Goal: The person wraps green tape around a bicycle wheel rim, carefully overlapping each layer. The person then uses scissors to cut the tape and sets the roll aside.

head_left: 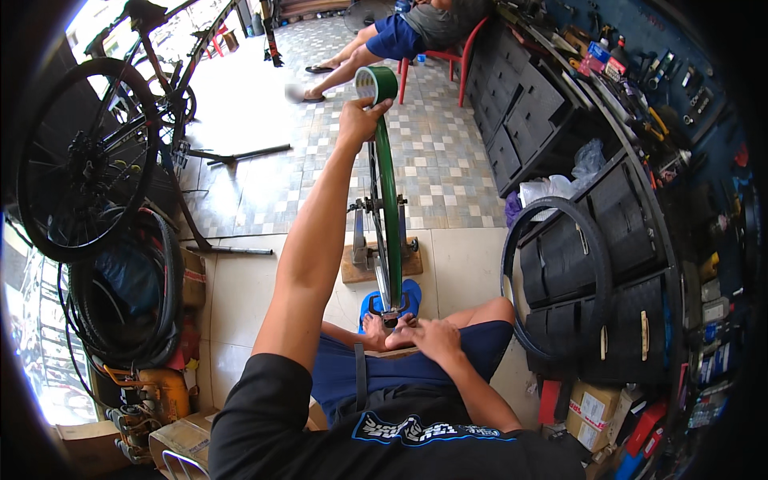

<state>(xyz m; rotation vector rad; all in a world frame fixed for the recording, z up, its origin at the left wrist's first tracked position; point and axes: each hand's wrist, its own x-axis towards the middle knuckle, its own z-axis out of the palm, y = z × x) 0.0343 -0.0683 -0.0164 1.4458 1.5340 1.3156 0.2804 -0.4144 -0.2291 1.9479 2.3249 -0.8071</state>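
My left arm reaches far forward, and my left hand is closed on a roll of green tape. From the roll, a green tape strip runs back toward me along a bicycle wheel rim, seen nearly edge-on. The rim stands upright in a wheel truing stand fixed to a wooden base. My right hand is over my lap beside my bare feet, just right of the rim's near end. Its fingers are loosely spread, with nothing seen in them.
A bicycle on a repair stand and hanging tires are at the left. On the right, a loose tire leans against black drawers, below a tool-covered bench. Ahead, a person sits on a red chair.
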